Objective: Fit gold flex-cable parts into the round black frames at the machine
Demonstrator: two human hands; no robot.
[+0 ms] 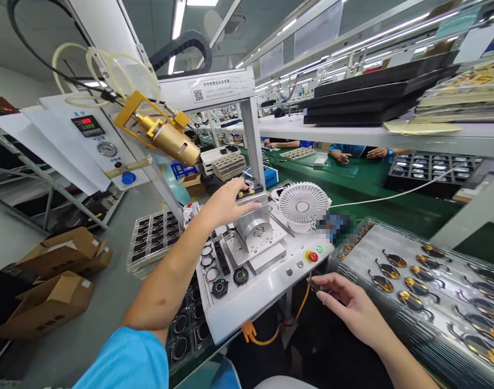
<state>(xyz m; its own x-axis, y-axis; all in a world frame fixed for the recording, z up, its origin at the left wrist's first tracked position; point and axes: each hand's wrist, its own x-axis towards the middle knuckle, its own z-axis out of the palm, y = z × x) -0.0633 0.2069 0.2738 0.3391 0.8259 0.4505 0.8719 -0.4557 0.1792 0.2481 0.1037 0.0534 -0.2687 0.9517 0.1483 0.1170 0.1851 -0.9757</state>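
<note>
My left hand [226, 202] reaches over the machine bed, its fingertips at a black fixture [250, 189] with small yellow parts. The thumb is stretched out apart from the fingers, along the front of the metal block [257, 224] under the fixture. My right hand [348, 302] is low in front of the machine, thumb and forefinger pinched on a small dark piece [313, 285]; its exact kind cannot be made out. Two round black watch bodies [220, 288] with green marks lie on the machine's front left, beside several ring-shaped frames [207, 261].
A brass dispenser head [176, 143] hangs above the bed. A white fan [304, 204] and a red stop button [312, 256] are to the right. Trays of amber-backed parts with curved tails [380, 243] stand far right. A co-worker's hands [342, 156] show across the green table.
</note>
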